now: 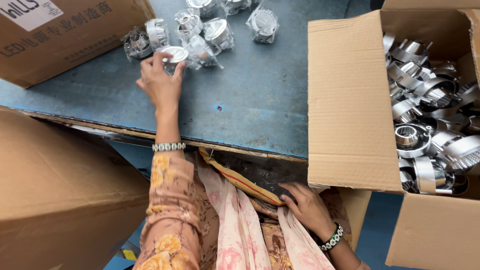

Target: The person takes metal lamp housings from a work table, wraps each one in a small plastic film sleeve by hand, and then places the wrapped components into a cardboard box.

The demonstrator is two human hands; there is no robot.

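My left hand (161, 85) reaches across the blue table (260, 105) and grips a shiny metal lamp housing in a clear bag (174, 55). Several more bagged housings (210, 30) lie in a cluster just beyond it at the far edge. Down in my lap, my right hand (307, 207) rests on the pink and yellow cloth (245, 210), fingers slightly apart, holding nothing that I can see. Both wrists wear beaded bracelets.
An open cardboard box (350, 100) on the right holds several loose shiny metal housings (425, 130). A closed printed carton (60, 35) sits at the far left. A large brown carton (60, 190) stands at my lower left, beside the table's worn front edge.
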